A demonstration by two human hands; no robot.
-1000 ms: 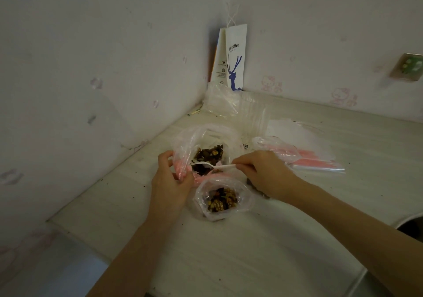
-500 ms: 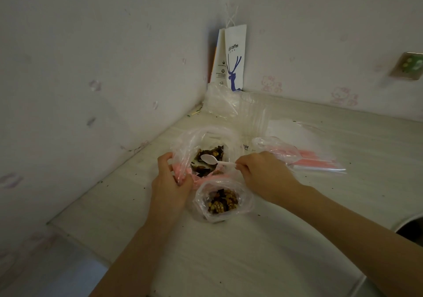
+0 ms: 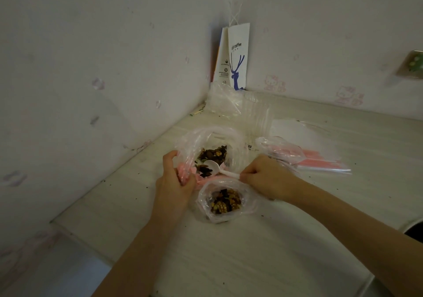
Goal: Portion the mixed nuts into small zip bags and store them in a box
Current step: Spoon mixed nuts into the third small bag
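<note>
A big clear plastic bag [image 3: 196, 141] with a pink rim lies open on the counter, with dark mixed nuts [image 3: 211, 154] inside. My left hand [image 3: 176, 177] grips its near left edge and holds it open. My right hand [image 3: 265, 177] pinches the handle of a white plastic spoon [image 3: 211, 166], whose empty bowl sits inside the bag on the nuts. Just in front stands a small clear bag [image 3: 225, 201], open at the top and partly filled with walnuts and dark pieces.
A stack of empty zip bags with pink seals [image 3: 315, 159] lies right of my right hand. Crumpled clear plastic [image 3: 229, 104] and a white coffee paper bag [image 3: 233, 56] fill the corner. The counter edge [image 3: 75, 232] runs at lower left; a dark round object [image 3: 415, 233] shows at the right edge.
The spoon has gone back from over the small bag into the big bag and now dips down onto the nuts. My left hand keeps its grip.
</note>
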